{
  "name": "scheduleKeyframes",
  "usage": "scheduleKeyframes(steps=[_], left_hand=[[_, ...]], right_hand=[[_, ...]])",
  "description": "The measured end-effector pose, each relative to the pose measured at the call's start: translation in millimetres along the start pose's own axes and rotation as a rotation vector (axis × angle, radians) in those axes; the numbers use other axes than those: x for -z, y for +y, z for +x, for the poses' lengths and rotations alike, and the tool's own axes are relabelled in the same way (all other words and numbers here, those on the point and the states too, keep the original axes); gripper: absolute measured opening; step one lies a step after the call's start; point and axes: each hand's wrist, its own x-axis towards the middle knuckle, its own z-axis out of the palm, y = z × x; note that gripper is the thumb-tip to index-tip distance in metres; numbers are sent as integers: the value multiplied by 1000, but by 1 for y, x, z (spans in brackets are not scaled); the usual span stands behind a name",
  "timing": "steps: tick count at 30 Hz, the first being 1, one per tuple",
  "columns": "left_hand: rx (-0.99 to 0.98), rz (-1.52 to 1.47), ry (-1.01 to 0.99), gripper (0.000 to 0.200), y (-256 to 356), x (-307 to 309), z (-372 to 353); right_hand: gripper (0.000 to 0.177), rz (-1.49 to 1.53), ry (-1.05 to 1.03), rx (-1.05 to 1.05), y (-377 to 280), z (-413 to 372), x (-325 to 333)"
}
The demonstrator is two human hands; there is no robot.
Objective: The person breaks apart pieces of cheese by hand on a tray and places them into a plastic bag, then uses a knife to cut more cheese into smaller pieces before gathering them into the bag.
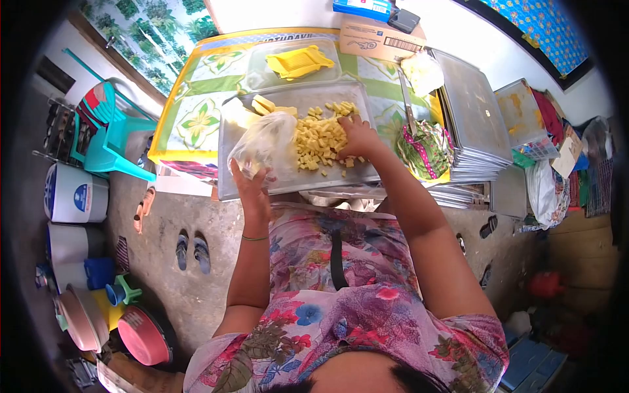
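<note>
On the metal tray (229,147) lies a spread of small pale-yellow cubes (321,136). My left hand (251,185) grips the side of a clear plastic bag (267,139) at the tray's left half; something pale shows through the bag. My right hand (358,139) reaches over the right edge of the cubes, its fingers apart and touching them. Behind the bag are larger pale-yellow blocks (263,105) and a pale slab (241,115).
Yellow packs (299,62) lie in a clear tray at the back. A knife (407,101) and a patterned bundle (426,150) are right of the tray, beside stacked metal trays (468,98). A teal chair (114,141) stands left. Slippers (192,251) lie on the floor.
</note>
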Motion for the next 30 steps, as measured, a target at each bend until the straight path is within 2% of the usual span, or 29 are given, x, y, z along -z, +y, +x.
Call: scheduleKeyframes(steps=[3, 6, 12, 18, 24, 27, 28, 30], left_hand=[[-3, -38, -18, 87, 3, -5, -2], [-4, -6, -37, 87, 6, -7, -2], [-9, -17, -32, 88, 1, -7, 0], [-4, -18, -13, 89, 6, -9, 2], [45, -30, 6, 88, 11, -15, 6], [43, -16, -2, 86, 8, -18, 12], [48, -23, -9, 84, 7, -19, 14], [60, -38, -25, 82, 5, -20, 20]], right_hand=[[109, -18, -53, -33, -2, 4, 3], [104, -36, 69, -19, -5, -2, 0], [95, -50, -10, -32, -7, 4, 4], [78, 53, 34, 27, 7, 17, -2], [61, 198, 163, 122, 21, 31, -4], [59, 609, 106, 111, 50, 52, -12], [52, 776, -32, -56, 35, 36, 13], [46, 1100, -127, -110, 34, 33, 24]])
